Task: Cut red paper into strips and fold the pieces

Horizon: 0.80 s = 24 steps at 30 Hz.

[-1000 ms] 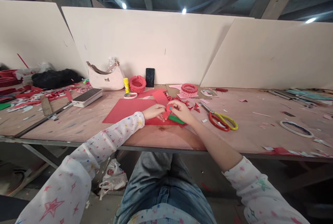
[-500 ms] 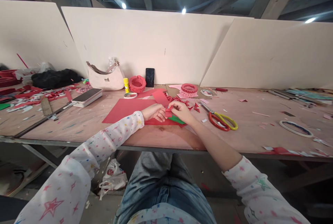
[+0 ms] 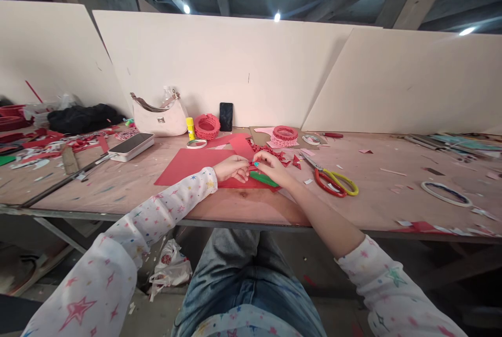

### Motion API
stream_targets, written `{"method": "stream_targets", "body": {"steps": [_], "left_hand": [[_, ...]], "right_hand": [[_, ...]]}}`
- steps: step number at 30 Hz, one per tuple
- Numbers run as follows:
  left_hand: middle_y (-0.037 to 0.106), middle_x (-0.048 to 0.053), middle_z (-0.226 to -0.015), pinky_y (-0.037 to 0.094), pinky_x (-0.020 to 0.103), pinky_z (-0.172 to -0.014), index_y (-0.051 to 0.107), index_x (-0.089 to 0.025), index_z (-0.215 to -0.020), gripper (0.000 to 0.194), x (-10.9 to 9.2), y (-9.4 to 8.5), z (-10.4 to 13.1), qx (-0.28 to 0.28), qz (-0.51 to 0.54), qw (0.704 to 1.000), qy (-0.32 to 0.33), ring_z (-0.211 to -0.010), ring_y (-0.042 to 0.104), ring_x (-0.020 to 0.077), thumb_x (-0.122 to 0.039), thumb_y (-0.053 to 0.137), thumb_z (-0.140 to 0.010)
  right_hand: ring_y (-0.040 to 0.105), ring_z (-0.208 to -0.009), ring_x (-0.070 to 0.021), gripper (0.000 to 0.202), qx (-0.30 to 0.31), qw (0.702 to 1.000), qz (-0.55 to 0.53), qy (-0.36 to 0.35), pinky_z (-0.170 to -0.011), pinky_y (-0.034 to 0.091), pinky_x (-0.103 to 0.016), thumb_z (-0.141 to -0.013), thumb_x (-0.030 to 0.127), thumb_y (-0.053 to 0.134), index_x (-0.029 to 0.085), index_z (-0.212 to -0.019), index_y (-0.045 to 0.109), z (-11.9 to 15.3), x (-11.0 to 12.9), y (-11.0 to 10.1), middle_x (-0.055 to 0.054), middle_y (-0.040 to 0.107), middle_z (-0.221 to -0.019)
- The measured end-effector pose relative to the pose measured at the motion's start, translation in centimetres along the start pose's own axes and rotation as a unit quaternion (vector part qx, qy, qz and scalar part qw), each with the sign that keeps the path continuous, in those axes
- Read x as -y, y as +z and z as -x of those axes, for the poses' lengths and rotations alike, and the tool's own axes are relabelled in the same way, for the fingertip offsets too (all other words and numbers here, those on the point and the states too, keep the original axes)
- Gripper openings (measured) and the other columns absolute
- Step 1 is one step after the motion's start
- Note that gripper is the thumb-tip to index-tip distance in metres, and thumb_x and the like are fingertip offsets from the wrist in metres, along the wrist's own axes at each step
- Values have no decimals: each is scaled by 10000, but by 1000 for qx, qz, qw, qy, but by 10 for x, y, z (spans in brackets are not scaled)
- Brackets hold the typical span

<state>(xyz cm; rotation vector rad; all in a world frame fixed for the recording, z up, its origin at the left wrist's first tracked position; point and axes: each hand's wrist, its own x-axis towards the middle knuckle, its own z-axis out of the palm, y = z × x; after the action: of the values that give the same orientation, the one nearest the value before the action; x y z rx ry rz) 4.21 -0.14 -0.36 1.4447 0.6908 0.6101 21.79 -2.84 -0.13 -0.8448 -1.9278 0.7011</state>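
Note:
Over a sheet of red paper point(image 3: 188, 165) my two hands meet, fingertips almost touching. My left hand point(image 3: 231, 169) is closed in a pinch on a small folded piece of red paper point(image 3: 251, 167), mostly hidden by the fingers. From the other side my right hand point(image 3: 272, 165) pinches the same piece between thumb and forefinger. Beneath the right hand lies a green comb-like tool point(image 3: 263, 178) with a toothed edge. Several small folded red pieces point(image 3: 297, 161) are heaped just behind my hands.
Scissors point(image 3: 333, 180) with red and yellow handles lie to the right. Behind are a pink paper ring stack point(image 3: 285, 136), a red ring stack point(image 3: 207, 126), a glue stick point(image 3: 190, 128), a phone point(image 3: 226, 116) and a handbag point(image 3: 160, 115). Tape rolls point(image 3: 446, 194) lie about.
The small red piece has been folded or turned and shows less between my fingers. My right fingertips have shifted slightly; both arms stay in place.

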Motion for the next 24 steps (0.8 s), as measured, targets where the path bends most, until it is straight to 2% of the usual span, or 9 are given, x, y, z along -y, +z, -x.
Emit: {"method": "stream_targets", "body": {"steps": [3, 12, 17, 24], "left_hand": [[557, -3, -571, 492, 225, -502, 502, -118, -737, 280, 1, -1, -1, -3, -8, 1000, 2, -496, 588, 109, -372, 620, -717], [567, 12, -542, 504, 262, -519, 477, -124, -688, 326, -1, -1, 1, -19, 11, 1000, -1, -495, 590, 129, -407, 637, -694], [582, 8, -551, 501, 252, -516, 494, -127, -723, 311, -2, -3, 3, -8, -9, 1000, -4, -499, 594, 127, -398, 644, -698], [587, 5, -588, 502, 234, -542, 494, -123, -654, 309, -4, -5, 2, 2, -80, 997, 3, -503, 588, 98, -399, 609, -734]], "right_hand": [[472, -661, -119, 52, 3, 1000, -12, 16, -589, 382, -245, -736, 216, 489, 185, -778, 494, 0, 1, 0, 7, 490, -758], [495, -532, -103, 82, 24, 994, -95, 51, -528, 400, -244, -708, 220, 541, 190, -773, 502, -3, -7, 0, 33, 503, -656], [511, -538, -111, 86, 39, 995, -76, 52, -535, 407, -247, -713, 222, 529, 187, -792, 526, -2, -6, -2, 31, 516, -636], [511, -544, -107, 80, 47, 995, -67, 49, -545, 411, -246, -723, 232, 525, 184, -787, 525, -2, -4, -3, 27, 528, -653]]}}
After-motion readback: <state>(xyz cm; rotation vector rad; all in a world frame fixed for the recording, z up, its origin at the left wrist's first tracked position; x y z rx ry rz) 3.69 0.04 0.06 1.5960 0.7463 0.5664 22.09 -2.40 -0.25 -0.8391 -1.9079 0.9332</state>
